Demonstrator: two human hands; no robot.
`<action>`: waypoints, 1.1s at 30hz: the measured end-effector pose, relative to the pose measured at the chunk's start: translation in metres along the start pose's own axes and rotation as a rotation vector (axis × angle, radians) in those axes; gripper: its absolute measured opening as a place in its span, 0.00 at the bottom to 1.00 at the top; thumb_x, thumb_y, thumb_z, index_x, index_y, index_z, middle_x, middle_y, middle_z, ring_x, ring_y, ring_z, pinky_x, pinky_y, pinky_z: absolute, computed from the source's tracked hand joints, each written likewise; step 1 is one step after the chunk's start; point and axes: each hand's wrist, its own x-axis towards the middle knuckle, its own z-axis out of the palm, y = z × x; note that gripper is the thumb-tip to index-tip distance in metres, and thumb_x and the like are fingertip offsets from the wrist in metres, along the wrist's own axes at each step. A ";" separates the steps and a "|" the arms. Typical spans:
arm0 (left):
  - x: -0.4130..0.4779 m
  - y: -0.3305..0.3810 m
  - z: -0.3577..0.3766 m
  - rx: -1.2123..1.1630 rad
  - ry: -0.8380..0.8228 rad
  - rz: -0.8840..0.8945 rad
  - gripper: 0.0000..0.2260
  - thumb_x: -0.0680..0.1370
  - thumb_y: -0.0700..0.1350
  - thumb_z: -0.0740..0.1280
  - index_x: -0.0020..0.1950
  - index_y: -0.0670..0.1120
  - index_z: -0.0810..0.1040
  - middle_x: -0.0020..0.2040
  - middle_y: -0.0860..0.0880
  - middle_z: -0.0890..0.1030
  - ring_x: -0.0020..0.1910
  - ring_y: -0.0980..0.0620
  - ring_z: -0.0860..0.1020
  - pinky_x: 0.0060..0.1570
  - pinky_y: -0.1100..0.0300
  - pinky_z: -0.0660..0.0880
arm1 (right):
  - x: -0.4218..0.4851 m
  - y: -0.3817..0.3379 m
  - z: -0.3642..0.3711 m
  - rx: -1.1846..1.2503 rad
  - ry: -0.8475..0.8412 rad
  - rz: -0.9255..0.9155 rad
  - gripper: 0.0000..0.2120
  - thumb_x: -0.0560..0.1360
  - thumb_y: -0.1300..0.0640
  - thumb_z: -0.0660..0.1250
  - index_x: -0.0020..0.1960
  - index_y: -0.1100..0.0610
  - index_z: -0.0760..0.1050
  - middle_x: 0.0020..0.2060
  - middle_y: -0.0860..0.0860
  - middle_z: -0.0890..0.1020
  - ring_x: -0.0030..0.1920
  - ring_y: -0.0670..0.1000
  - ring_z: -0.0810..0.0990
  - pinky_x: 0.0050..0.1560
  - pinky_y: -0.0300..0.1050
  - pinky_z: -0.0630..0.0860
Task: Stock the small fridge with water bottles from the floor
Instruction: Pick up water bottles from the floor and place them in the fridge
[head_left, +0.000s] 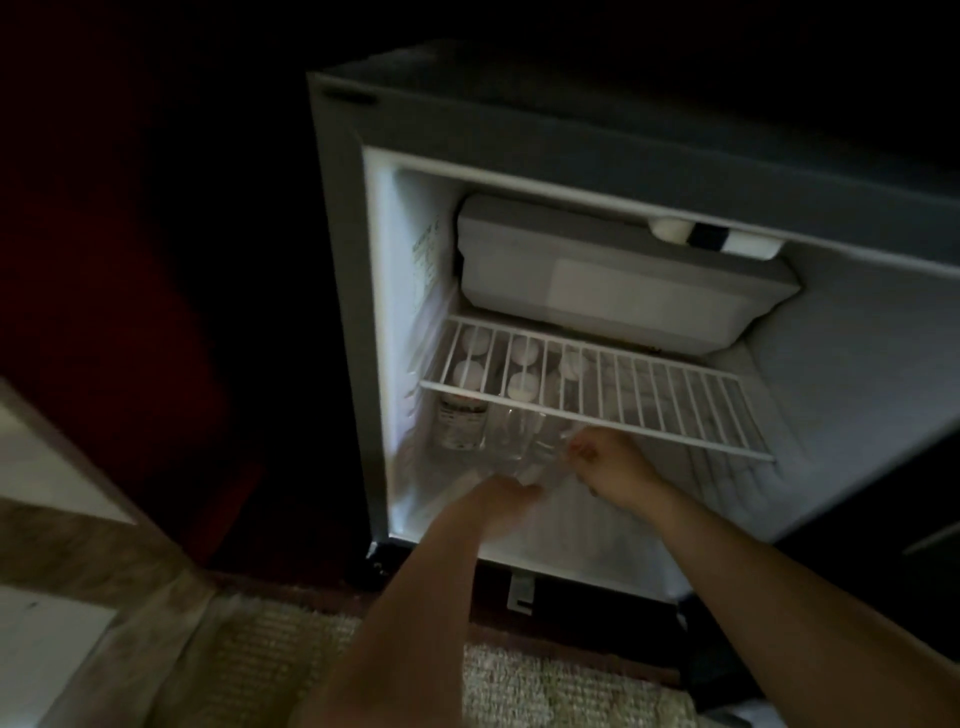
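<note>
A clear plastic water bottle (540, 457) is held by both hands inside the small fridge (571, 312), under the white wire shelf (597, 395); the left hand (498, 499) is curled at its base; the right hand (608, 460) is closed near its top. More round-capped bottles (467, 410) are stood at the left; the picture is blurred.

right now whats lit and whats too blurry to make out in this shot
Head view: only the fridge interior is lit, the room around it nearly black; motion blur smears both hands and the clear bottle between them; wide-angle lens bows the wire shelf.
</note>
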 end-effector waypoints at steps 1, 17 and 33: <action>-0.009 -0.002 -0.006 0.027 0.008 0.017 0.22 0.79 0.51 0.60 0.65 0.37 0.73 0.58 0.39 0.78 0.56 0.43 0.77 0.50 0.57 0.71 | -0.009 -0.007 -0.003 -0.040 -0.031 -0.014 0.05 0.76 0.61 0.63 0.43 0.59 0.76 0.38 0.56 0.77 0.41 0.54 0.78 0.33 0.37 0.66; -0.244 -0.071 -0.125 0.228 0.261 -0.043 0.17 0.80 0.56 0.56 0.62 0.48 0.73 0.61 0.44 0.77 0.60 0.46 0.77 0.62 0.54 0.70 | -0.159 -0.140 -0.011 -0.268 -0.292 -0.261 0.10 0.78 0.54 0.61 0.48 0.61 0.75 0.39 0.56 0.78 0.46 0.60 0.83 0.35 0.42 0.73; -0.515 -0.257 -0.180 0.143 0.554 -0.258 0.24 0.81 0.54 0.57 0.69 0.38 0.69 0.64 0.41 0.75 0.61 0.43 0.76 0.60 0.52 0.71 | -0.342 -0.341 0.143 -0.536 -0.563 -0.688 0.13 0.78 0.51 0.62 0.55 0.60 0.76 0.49 0.58 0.82 0.49 0.57 0.81 0.45 0.50 0.78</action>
